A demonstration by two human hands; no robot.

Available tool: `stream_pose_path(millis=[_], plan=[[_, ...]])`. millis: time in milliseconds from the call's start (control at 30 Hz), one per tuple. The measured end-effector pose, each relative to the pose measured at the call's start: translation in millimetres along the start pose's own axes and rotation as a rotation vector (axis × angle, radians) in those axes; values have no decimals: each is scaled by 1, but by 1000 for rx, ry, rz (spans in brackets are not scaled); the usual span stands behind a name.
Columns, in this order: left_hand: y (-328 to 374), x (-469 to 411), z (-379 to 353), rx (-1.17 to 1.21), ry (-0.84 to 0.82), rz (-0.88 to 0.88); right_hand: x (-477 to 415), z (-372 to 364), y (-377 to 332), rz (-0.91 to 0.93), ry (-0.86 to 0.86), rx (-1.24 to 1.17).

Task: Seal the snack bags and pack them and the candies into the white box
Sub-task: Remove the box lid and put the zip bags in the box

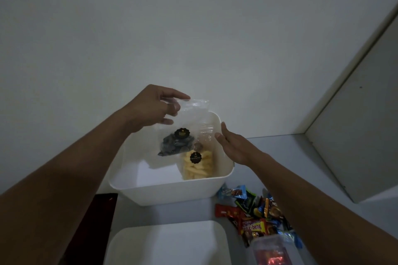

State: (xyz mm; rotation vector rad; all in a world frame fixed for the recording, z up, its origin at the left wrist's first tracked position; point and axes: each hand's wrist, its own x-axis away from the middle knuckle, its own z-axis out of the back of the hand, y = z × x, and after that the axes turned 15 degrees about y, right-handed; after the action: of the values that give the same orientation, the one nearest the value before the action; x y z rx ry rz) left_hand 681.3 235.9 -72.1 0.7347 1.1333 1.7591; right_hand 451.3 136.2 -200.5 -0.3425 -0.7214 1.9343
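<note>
My left hand (154, 107) pinches the top edge of a clear snack bag (178, 142) holding dark pieces, with a round black sticker on it. This bag hangs over the open white box (163, 191). Inside the box, against its right wall, stands a second clear bag of pale yellow sticks (197, 166), also with a black sticker. My right hand (233, 145) is open, fingers apart, beside the box's right rim and close to the bags, holding nothing. A pile of wrapped candies (254, 213) lies on the table to the right, in front of the box.
A white lid or tray (168, 245) lies at the near edge. A clear plastic container (273, 251) with something red inside sits near the candies. A dark red object (94, 217) lies at the left. A wall rises behind, and a white panel (355, 135) stands at right.
</note>
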Motion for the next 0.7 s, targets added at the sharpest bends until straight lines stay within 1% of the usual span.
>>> stream_pose_path(millis=[167, 300, 367, 433, 500, 600, 700], plan=[[-34, 0, -38, 19, -43, 90, -2, 3, 3, -25, 34, -44], [-76, -10, -73, 1, 4, 124, -3, 2, 9, -67, 60, -141], [-94, -15, -87, -72, 66, 84, -2, 0, 10, -122, 77, -252], [-104, -19, -99, -224, 112, 17, 1, -1, 7, -147, 80, -305], [-108, -21, -106, -352, 145, -12, 4, -3, 3, -141, 67, -296], [-111, -22, -112, -437, 191, -48, 7, -9, 0, -99, 53, -266], [-109, -21, -113, -520, 181, -97, 9, -16, 2, -68, 46, -244]])
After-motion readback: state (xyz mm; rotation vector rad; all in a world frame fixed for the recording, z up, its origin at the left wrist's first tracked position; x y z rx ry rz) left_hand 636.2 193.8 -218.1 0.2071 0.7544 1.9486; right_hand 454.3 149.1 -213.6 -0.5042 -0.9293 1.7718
